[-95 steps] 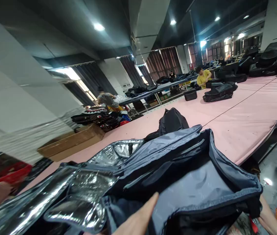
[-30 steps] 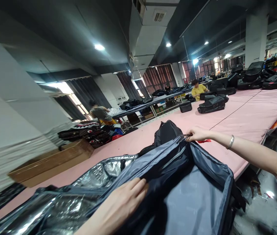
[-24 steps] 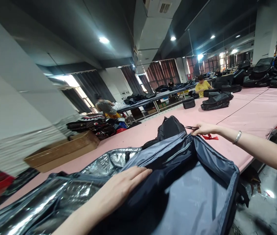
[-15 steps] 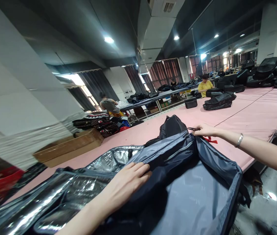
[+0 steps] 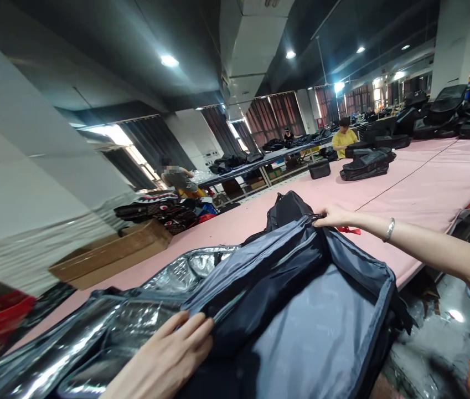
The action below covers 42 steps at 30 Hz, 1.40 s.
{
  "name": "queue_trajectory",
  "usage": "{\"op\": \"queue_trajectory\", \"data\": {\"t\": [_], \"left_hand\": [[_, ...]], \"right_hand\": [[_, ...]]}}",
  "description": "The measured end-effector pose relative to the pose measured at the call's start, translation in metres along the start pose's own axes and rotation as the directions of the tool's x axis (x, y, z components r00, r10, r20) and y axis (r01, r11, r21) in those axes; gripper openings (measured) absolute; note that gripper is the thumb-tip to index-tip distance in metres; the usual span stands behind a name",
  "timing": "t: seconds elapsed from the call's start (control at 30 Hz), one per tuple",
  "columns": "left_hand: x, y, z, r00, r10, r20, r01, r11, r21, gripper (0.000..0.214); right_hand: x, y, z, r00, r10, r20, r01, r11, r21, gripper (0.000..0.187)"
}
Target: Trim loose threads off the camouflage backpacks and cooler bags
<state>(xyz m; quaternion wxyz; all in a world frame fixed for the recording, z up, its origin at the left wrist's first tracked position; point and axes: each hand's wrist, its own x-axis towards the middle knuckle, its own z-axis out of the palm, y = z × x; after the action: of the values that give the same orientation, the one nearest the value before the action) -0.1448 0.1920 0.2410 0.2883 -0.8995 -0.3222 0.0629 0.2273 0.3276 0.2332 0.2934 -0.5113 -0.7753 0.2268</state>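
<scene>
A large black backpack (image 5: 301,332) with a grey lining lies opened out in front of me. Its silver foil-lined section (image 5: 135,327) spreads to the left. My left hand (image 5: 176,343) is closed over the backpack's inner edge with bent fingers; the thumb is hidden. At the far upper corner of the backpack, my right hand (image 5: 329,215) is closed around small dark thread snips (image 5: 316,218), whose tips point left against the lining's edge. A red strip (image 5: 349,230) shows just beneath the right wrist.
The backpack rests on a long pink-covered table (image 5: 404,194). Another black bag (image 5: 288,209) stands just behind it. A cardboard box (image 5: 114,252) is at the table's left edge. Black bags (image 5: 365,164) lie farther along. A person in yellow (image 5: 344,139) and others work beyond.
My left hand has slid down and left along the backpack's edge. The snips in my right hand have come in against the backpack's corner. The view has shifted slightly.
</scene>
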Motion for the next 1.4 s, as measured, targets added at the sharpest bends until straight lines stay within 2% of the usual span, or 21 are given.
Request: {"op": "queue_trajectory", "data": {"t": [0.13,0.23,0.33,0.43,0.5,0.53,0.6,0.67,0.73,0.77,0.83,0.9,0.97,1.03,1.13,1.2,1.23,1.3,1.33,1.4], "left_hand": [[0.01,0.0,-0.006,0.998,-0.034,0.052,0.037,0.998,-0.051,0.023],[0.028,0.009,-0.011,0.999,0.018,0.036,-0.014,0.996,-0.093,0.025],[0.067,0.026,-0.022,0.987,0.121,-0.108,-0.124,0.992,-0.023,0.032],[0.12,0.049,-0.035,0.91,0.247,-0.333,-0.22,0.968,0.119,0.035],[0.155,0.065,-0.041,0.864,0.268,-0.427,-0.232,0.963,0.136,0.033],[0.169,0.073,-0.043,0.858,0.257,-0.445,-0.23,0.966,0.115,0.031],[0.19,0.087,-0.041,0.886,0.198,-0.419,-0.199,0.979,0.044,0.03],[0.198,0.095,-0.033,0.944,0.118,-0.308,-0.139,0.989,-0.046,0.028],[0.191,0.094,-0.023,0.991,0.069,-0.114,-0.085,0.986,-0.144,0.02],[0.181,0.09,-0.017,0.998,0.067,0.002,-0.066,0.978,-0.198,0.015],[0.154,0.073,-0.007,0.969,0.117,0.217,-0.043,0.948,-0.316,0.013],[0.12,0.05,-0.003,0.932,0.148,0.331,0.002,0.911,-0.413,0.017],[0.086,0.025,-0.003,0.942,0.103,0.32,0.06,0.885,-0.461,0.026],[0.062,0.006,-0.007,0.969,0.025,0.246,0.1,0.869,-0.484,0.035],[0.043,-0.012,-0.009,0.989,-0.016,0.145,0.095,0.829,-0.552,0.033],[0.037,-0.02,-0.006,0.995,-0.102,0.015,0.092,0.811,-0.577,0.029],[0.034,-0.024,-0.004,0.98,-0.185,-0.069,0.113,0.814,-0.569,0.027],[0.026,-0.032,-0.001,0.913,-0.365,-0.183,0.209,0.804,-0.557,0.027],[0.021,-0.035,0.0,0.883,-0.435,-0.178,0.266,0.774,-0.574,0.032],[0.012,-0.039,0.0,0.866,-0.494,-0.075,0.338,0.689,-0.641,0.038]], "right_hand": [[-0.003,0.001,0.002,0.999,0.005,-0.041,-0.006,1.0,-0.018,0.016],[-0.017,-0.004,0.005,0.996,0.001,-0.089,-0.004,1.0,-0.026,0.018],[-0.037,-0.023,0.007,0.99,-0.015,-0.142,0.016,1.0,0.005,0.017],[-0.054,-0.045,0.005,0.984,-0.071,-0.161,0.081,0.995,0.055,0.017],[-0.061,-0.053,0.002,0.984,-0.103,-0.142,0.116,0.99,0.082,0.017],[-0.063,-0.053,0.0,0.987,-0.101,-0.128,0.113,0.989,0.092,0.017],[-0.066,-0.044,-0.003,0.992,-0.049,-0.12,0.059,0.995,0.086,0.018],[-0.066,-0.025,-0.006,0.989,0.052,-0.137,-0.045,0.997,0.055,0.018],[-0.064,-0.002,-0.008,0.974,0.151,-0.167,-0.146,0.988,0.046,0.019],[-0.063,0.008,-0.009,0.966,0.187,-0.176,-0.18,0.982,0.056,0.019],[-0.061,0.025,-0.011,0.961,0.21,-0.181,-0.198,0.977,0.083,0.02],[-0.06,0.036,-0.015,0.964,0.189,-0.188,-0.175,0.98,0.092,0.021],[-0.059,0.041,-0.02,0.96,0.168,-0.226,-0.154,0.985,0.08,0.021],[-0.058,0.043,-0.024,0.949,0.158,-0.271,-0.146,0.987,0.064,0.022],[-0.053,0.048,-0.027,0.948,0.139,-0.285,-0.141,0.99,0.013,0.026],[-0.05,0.052,-0.025,0.957,0.127,-0.261,-0.139,0.99,-0.027,0.027],[-0.05,0.054,-0.024,0.961,0.122,-0.249,-0.137,0.99,-0.044,0.028],[-0.05,0.055,-0.021,0.966,0.106,-0.236,-0.126,0.989,-0.072,0.028],[-0.05,0.054,-0.021,0.968,0.081,-0.239,-0.104,0.991,-0.085,0.028],[-0.052,0.049,-0.019,0.966,0.018,-0.258,-0.048,0.993,-0.109,0.026]]}}
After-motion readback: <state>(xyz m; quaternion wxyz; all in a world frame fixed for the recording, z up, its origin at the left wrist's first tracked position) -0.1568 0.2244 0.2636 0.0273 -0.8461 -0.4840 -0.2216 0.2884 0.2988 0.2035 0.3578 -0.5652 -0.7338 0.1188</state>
